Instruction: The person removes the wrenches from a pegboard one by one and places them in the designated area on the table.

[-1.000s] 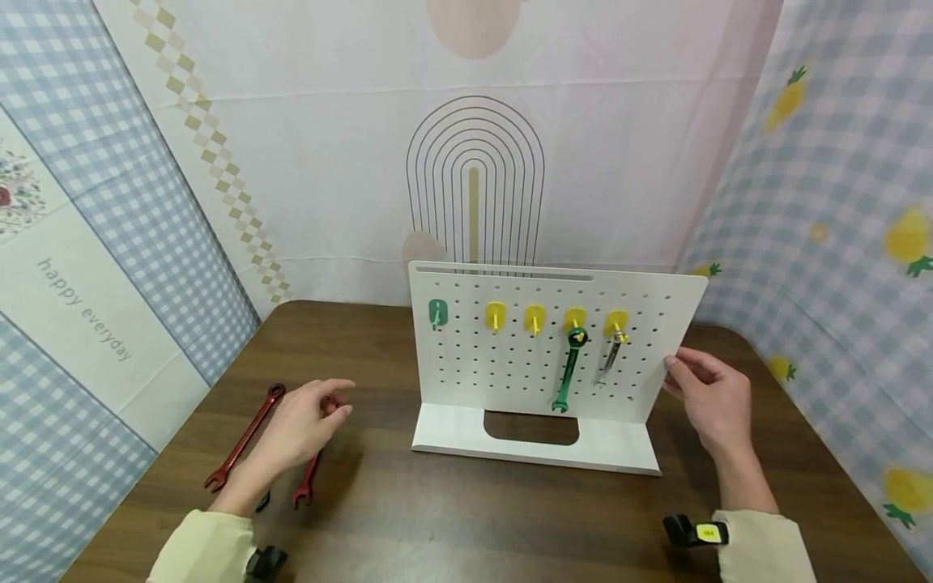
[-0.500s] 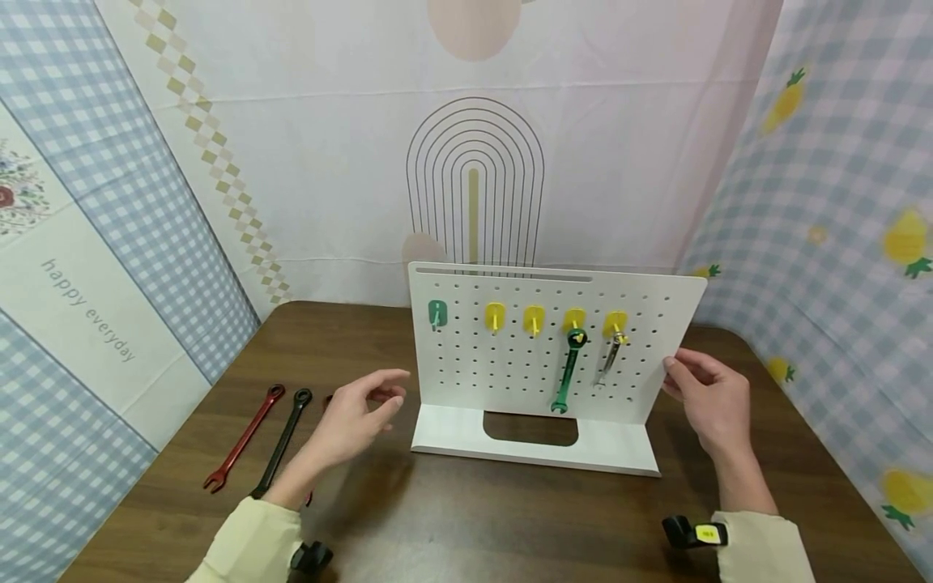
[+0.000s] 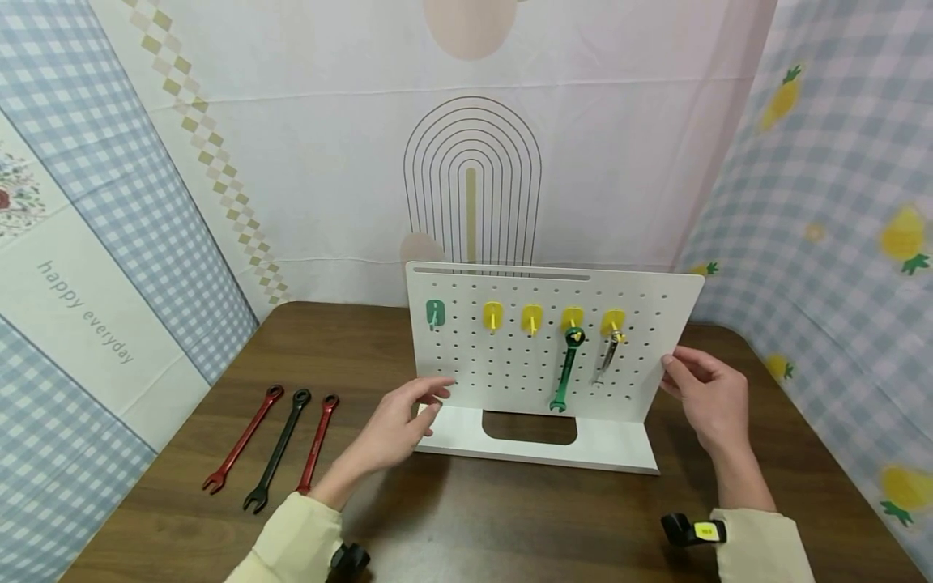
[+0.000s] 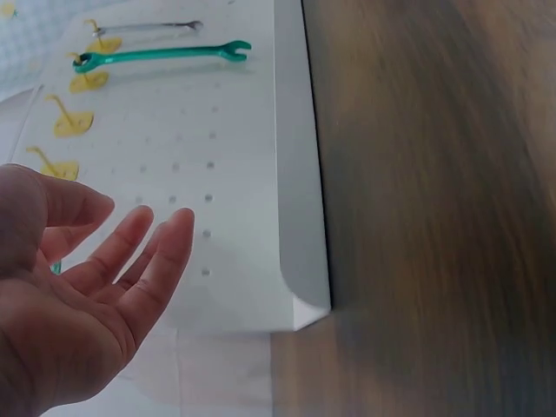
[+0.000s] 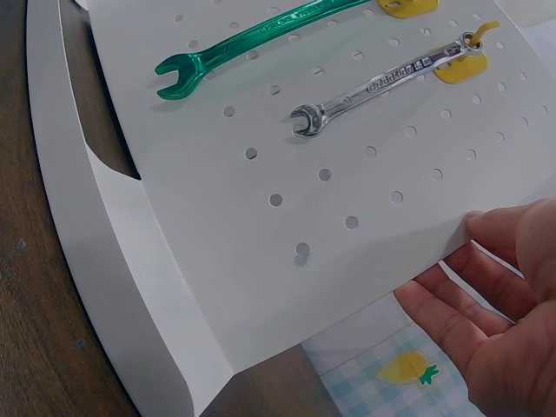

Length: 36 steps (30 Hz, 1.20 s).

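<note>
A white pegboard point(image 3: 503, 372) stands upright on its base, with a green wrench point(image 3: 566, 369) and a silver wrench point(image 5: 380, 89) hanging from yellow hooks. My right hand point(image 3: 713, 402) pinches the board's right edge, thumb on the front face and fingers behind. In front of the board's lower left corner is my left hand point(image 3: 399, 425), its fingers loosely bent around nothing, as the left wrist view also shows. Left of it on the table lie a red wrench point(image 3: 243, 441), a black wrench point(image 3: 277, 452) and a second red wrench point(image 3: 318, 441), whose lower end the left forearm partly hides.
Two bare yellow hooks point(image 3: 492, 317) and a green hook point(image 3: 435, 315) sit on the board's left part. The wooden table point(image 3: 496, 526) runs back to a patterned cloth backdrop point(image 3: 328, 162), with checked cloth at both sides.
My left hand has moved right, from over the wrenches to the board's lower left corner, uncovering the black wrench and much of the second red one. The right hand keeps its hold on the edge.
</note>
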### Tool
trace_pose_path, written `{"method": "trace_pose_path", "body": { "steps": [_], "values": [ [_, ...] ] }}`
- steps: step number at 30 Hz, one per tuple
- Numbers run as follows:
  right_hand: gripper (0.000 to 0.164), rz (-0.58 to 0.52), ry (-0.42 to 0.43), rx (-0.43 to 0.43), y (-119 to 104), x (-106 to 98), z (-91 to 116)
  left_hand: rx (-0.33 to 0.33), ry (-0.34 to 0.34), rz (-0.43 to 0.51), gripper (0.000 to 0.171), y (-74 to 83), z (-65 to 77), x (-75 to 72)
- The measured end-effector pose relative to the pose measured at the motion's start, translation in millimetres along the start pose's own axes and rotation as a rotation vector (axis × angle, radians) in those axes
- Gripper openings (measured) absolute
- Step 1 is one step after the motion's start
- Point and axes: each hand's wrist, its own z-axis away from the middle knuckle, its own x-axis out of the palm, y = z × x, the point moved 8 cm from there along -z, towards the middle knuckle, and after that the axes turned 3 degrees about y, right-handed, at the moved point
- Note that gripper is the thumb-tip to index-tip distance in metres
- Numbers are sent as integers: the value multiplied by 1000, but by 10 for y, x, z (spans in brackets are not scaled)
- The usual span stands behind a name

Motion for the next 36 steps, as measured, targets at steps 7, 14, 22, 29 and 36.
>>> {"method": "trace_pose_path", "body": {
  "steps": [7,14,22,29,36],
  "values": [
    [42,1,1,-7,-30,-3,-6,74,-34,5,46,127,-103,167],
    [43,12,-5,-2,-36,11,-9,122,-53,-35,48,239,-181,293],
    [44,10,-7,17,-26,14,-12,126,-92,-28,48,267,-257,455],
    [45,8,-6,25,6,2,0,144,-116,-35,48,332,-311,565],
    [44,-11,0,18,11,-8,8,147,-165,-26,49,414,-362,687]
  ]
}}
